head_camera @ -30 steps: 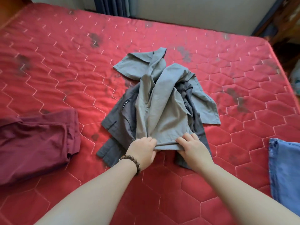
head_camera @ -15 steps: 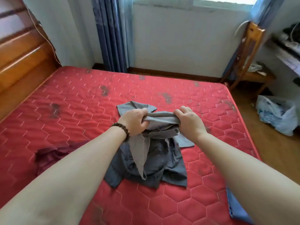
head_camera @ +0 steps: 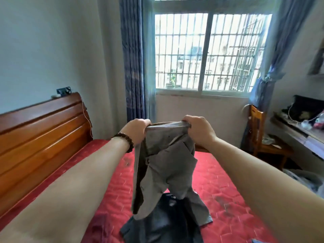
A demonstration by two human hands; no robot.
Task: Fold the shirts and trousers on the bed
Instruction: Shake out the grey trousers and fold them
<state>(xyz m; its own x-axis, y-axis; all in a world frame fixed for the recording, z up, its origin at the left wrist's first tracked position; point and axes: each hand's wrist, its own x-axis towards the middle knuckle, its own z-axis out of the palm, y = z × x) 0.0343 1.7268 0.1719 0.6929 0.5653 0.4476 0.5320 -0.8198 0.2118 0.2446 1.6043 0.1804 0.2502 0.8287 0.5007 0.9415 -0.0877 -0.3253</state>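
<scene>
A light grey shirt (head_camera: 166, 165) hangs in the air above the red bed (head_camera: 224, 195), held up by its top edge. My left hand (head_camera: 135, 131) grips the left end of that edge, and my right hand (head_camera: 197, 128) grips the right end. The shirt's lower part droops down to a darker grey garment (head_camera: 163, 223) that lies crumpled on the mattress. A maroon garment (head_camera: 101, 227) shows at the bottom left, partly hidden by my left forearm. A blue garment's corner (head_camera: 256, 241) peeks in at the bottom edge.
A wooden headboard (head_camera: 40, 137) runs along the left side of the bed. Beyond the bed are a barred window (head_camera: 206, 51) with blue curtains, a wooden chair (head_camera: 261, 135) and a cluttered desk (head_camera: 301, 127) at the right.
Both hands have lifted the light grey shirt from the mattress up to chest height. The view has tilted up, so the window and headboard now show.
</scene>
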